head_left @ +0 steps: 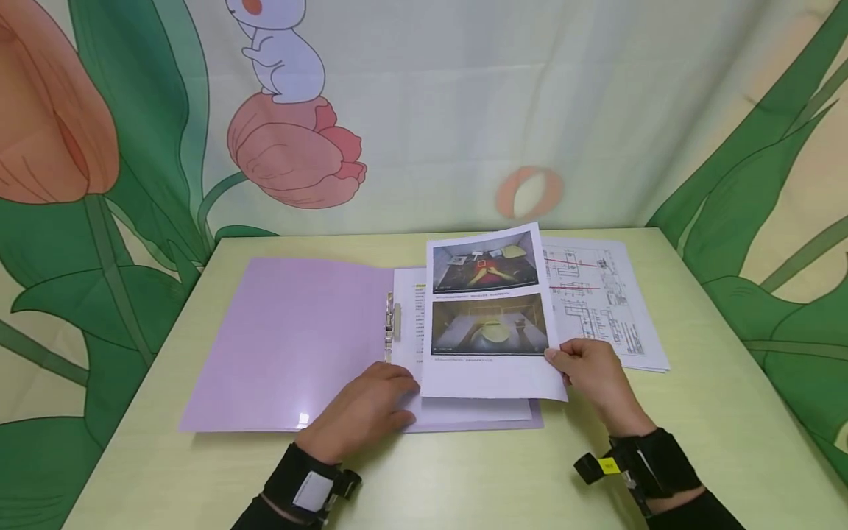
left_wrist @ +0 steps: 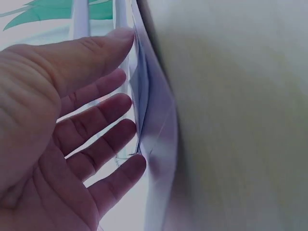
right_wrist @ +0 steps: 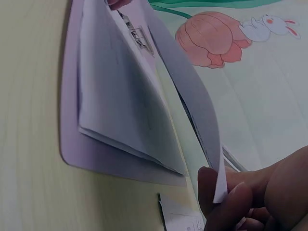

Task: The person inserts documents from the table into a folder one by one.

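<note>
A printed sheet (head_left: 490, 379) with two colour photos is raised over the right half of an open purple folder (head_left: 305, 338). My right hand (head_left: 592, 379) pinches its lower right corner between thumb and fingers; the right wrist view shows the sheet (right_wrist: 199, 110) standing off the pages beneath. My left hand (head_left: 364, 408) rests on the folder's inner pages near the spine, fingers fairly straight and spread. In the left wrist view the fingertips (left_wrist: 126, 174) touch or nearly touch the paper's edge. A metal ring clip (head_left: 389, 324) sits along the spine, partly covered by pages.
Right of the folder lies a stack of drawing sheets (head_left: 606, 309) with red lines, partly behind the raised sheet. The pale wooden table (head_left: 490, 478) ends at a printed curtain (head_left: 430, 132) behind. Black straps with cameras circle both wrists.
</note>
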Demonstrator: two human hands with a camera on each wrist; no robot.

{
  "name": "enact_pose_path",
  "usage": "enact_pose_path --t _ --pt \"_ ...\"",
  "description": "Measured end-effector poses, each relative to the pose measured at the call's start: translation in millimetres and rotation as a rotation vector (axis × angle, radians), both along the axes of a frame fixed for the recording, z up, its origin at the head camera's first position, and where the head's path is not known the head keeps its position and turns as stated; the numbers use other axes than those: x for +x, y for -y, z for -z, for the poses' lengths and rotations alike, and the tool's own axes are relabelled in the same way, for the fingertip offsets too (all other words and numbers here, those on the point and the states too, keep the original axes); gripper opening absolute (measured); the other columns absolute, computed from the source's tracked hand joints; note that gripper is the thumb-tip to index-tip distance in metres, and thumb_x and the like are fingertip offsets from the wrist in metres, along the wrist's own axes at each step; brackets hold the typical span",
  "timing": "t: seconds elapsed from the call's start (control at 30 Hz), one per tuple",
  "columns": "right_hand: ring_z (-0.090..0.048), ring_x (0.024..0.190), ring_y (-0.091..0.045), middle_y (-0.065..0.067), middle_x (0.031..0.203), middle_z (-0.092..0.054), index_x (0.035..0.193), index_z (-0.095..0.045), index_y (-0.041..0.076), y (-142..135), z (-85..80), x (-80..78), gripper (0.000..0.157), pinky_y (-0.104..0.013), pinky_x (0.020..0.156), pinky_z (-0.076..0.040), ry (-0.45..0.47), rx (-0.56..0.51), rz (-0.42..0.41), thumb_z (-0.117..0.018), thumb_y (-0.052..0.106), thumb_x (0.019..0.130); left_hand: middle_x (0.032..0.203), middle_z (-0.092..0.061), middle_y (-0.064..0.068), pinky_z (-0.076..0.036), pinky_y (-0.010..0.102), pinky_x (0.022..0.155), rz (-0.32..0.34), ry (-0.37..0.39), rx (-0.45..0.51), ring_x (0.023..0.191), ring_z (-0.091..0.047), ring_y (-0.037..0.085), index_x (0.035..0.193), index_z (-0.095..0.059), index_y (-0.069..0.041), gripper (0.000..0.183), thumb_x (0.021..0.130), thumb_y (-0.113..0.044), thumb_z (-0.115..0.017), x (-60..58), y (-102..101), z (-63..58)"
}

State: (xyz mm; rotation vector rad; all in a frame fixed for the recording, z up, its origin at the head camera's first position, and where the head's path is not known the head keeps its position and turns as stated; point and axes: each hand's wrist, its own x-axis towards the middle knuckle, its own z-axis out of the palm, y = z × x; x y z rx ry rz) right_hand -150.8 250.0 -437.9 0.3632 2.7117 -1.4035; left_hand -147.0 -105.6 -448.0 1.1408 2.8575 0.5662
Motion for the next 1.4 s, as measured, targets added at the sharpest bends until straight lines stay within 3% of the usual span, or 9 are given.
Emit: enact_pose_path --t 0.3,0.5,0.93,1.4 --pt "-0.049 0.064 -0.022 -0.008 0.066 -0.057 0.086 -0.068 -0.001 14.0 -0.3 2.2 0.026 -0.028 0.05 -0.034 0.02 0.028 -0.026 -0.066 0.024 0.09 0.108 -0.069 0.0 -0.052 0.035 0.089 -0.134 -0.027 -0.029 0.105 -0.057 0.016 0.107 -0.07 -0.011 0.024 0.083 -0.014 -0.071 -0.8 5.0 -7.4" --pt "-0.05 0.066 -0.023 -0.008 0.068 -0.057 0.084 -0.068 0.0 24.9 -1.4 1.5 0.025 -0.029 0.051 -0.036 0.038 0.013 -0.02 -0.067 0.024 0.089 0.106 -0.069 0.0 -0.054 0.033 0.082 -0.15 -0.043 -0.001 0.097 -0.06 0.014 0.104 -0.069 -0.011 0.022 0.085 -0.003 -0.062 -3.2 5.1 -2.8" --pt "-0.05 0.067 -0.023 -0.007 0.066 -0.055 0.082 -0.068 0.001 43.9 4.1 1.6 0.024 -0.03 0.053 -0.036 0.07 0.012 -0.032 -0.067 0.023 0.089 0.109 -0.069 0.0 -0.054 0.03 0.086 -0.185 -0.003 0.037 0.101 -0.059 0.009 0.105 -0.069 -0.011 0.021 0.087 -0.003 -0.061 -5.2 6.1 -1.3" --pt "-0.051 0.066 -0.023 -0.008 0.066 -0.054 0.084 -0.069 0.001 50.8 8.6 1.0 0.023 -0.031 0.054 -0.037 0.107 -0.014 -0.013 -0.067 0.024 0.089 0.108 -0.07 0.001 -0.054 0.03 0.085 -0.158 -0.028 0.03 0.101 -0.06 0.01 0.106 -0.069 -0.008 0.025 0.085 0.002 -0.061 -6.8 6.0 -2.0"
